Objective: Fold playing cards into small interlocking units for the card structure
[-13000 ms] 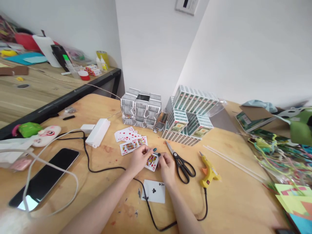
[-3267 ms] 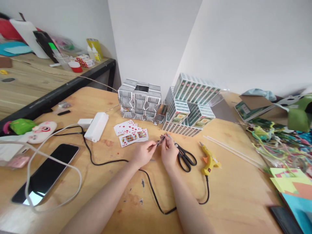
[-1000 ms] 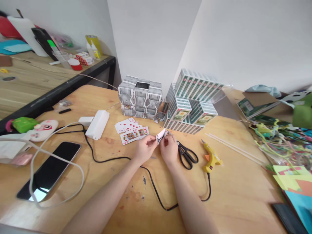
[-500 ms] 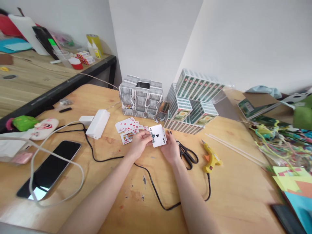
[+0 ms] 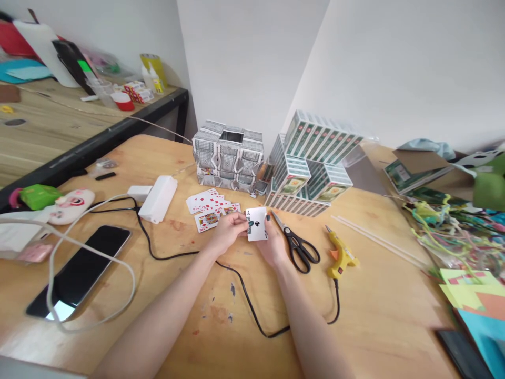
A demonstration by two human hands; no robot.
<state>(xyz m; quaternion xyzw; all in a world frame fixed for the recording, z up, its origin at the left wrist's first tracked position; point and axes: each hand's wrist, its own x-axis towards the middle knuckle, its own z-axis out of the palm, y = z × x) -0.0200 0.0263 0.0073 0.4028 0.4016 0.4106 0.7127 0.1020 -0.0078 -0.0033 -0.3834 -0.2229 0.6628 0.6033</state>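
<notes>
An ace of clubs card (image 5: 257, 227) faces up between my two hands, above the wooden table. My left hand (image 5: 229, 231) pinches its left edge, and my right hand (image 5: 273, 239) grips the right edge with the thumb on its face. Whether more cards lie beneath it, I cannot tell. Several red-suit cards (image 5: 207, 202) are spread on the table behind my left hand. Black-handled scissors (image 5: 299, 247) lie just right of my right hand, blades pointing away. Farther right is a yellow glue gun (image 5: 340, 255).
Behind the cards stands a structure of folded cards (image 5: 229, 158), beside stacked card boxes (image 5: 311, 168). A black cable (image 5: 248, 297) crosses the table under my forearms. A phone (image 5: 84, 268) and a white power block (image 5: 159, 199) are at left; clear sticks (image 5: 379, 241) lie at right.
The ace has shifted slightly right and down and stands straighter. My right hand has moved left, its thumb now on the card, uncovering the scissors' blades.
</notes>
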